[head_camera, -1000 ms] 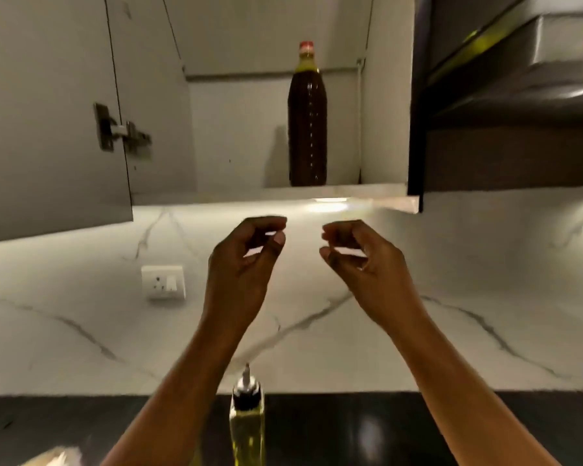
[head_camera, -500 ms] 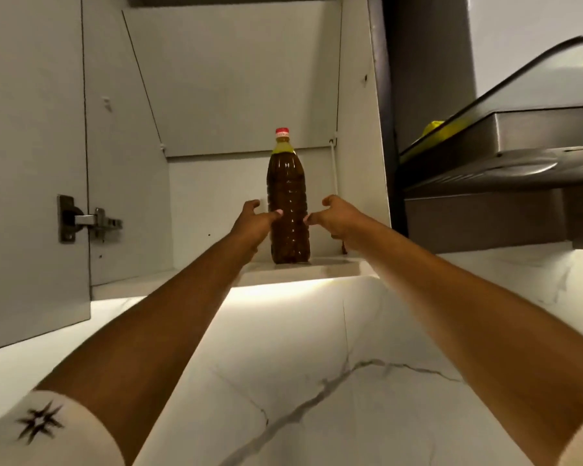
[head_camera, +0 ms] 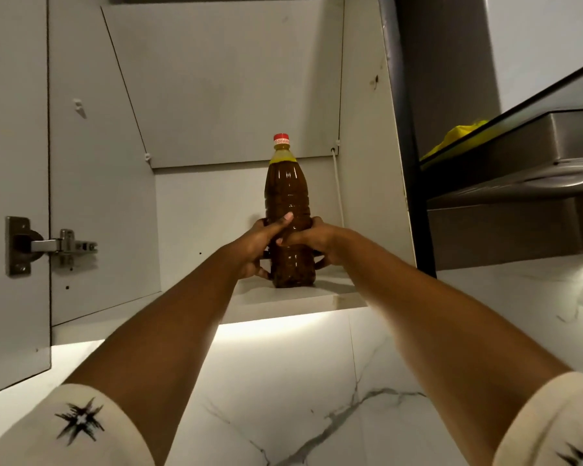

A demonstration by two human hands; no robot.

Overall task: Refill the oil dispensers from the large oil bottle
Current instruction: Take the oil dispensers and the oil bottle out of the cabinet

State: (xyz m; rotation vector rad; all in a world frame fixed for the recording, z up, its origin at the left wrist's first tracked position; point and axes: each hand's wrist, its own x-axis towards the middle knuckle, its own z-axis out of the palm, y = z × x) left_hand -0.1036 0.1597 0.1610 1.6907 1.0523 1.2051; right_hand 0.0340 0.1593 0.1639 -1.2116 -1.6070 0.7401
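Note:
A large oil bottle (head_camera: 285, 193) with dark brown oil and a red cap stands upright on the bottom shelf (head_camera: 283, 299) of an open wall cabinet. My left hand (head_camera: 258, 245) grips its lower body from the left, thumb across the front. My right hand (head_camera: 312, 242) grips it from the right at the same height. Both arms reach up to it. The oil dispensers are out of view.
The open cabinet door (head_camera: 14, 196) with its metal hinge (head_camera: 44, 245) stands at the left. A steel range hood (head_camera: 519, 183) juts out at the right, with something yellow (head_camera: 458, 139) on top. White marble backsplash (head_camera: 317, 398) lies below the lit shelf edge.
My hands rose from in front of the backsplash to the cabinet and closed round the bottle. The view tilted upward, so the dispenser on the counter dropped out of sight.

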